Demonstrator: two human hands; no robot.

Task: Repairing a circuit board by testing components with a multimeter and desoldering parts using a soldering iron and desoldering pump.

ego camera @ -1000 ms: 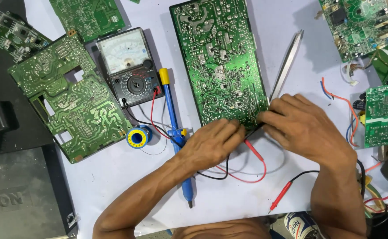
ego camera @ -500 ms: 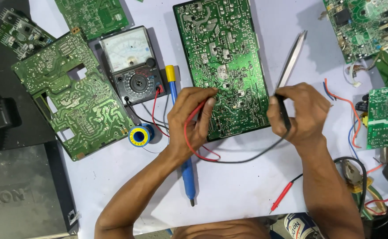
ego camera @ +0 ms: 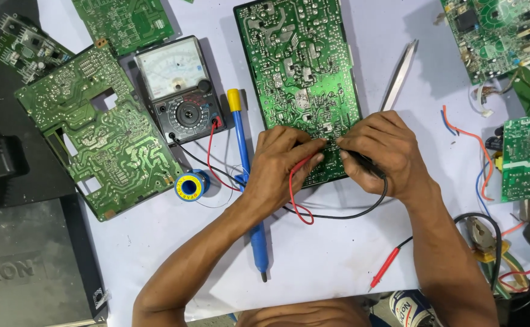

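Observation:
A long green circuit board [ego camera: 298, 72] lies solder side up in the middle of the white table. My left hand [ego camera: 283, 166] pinches a probe with a red lead [ego camera: 294, 194] against the board's near edge. My right hand [ego camera: 383, 151] holds a black probe with a black lead [ego camera: 362, 209] on the same edge, fingertips almost touching the left hand's. Both leads run left to an analog multimeter [ego camera: 179, 88] beside the board.
A blue soldering tool [ego camera: 247, 181] lies under my left wrist, with a solder spool [ego camera: 189, 186] beside it. Metal tweezers [ego camera: 400, 75] rest right of the board. More green boards [ego camera: 95, 133] lie left and right [ego camera: 522, 157]. A loose red probe [ego camera: 386, 266] lies near my right forearm.
Both hands lifted apart with a probe each, then came down together onto the near edge of the middle board. The red and black leads now loop below my hands.

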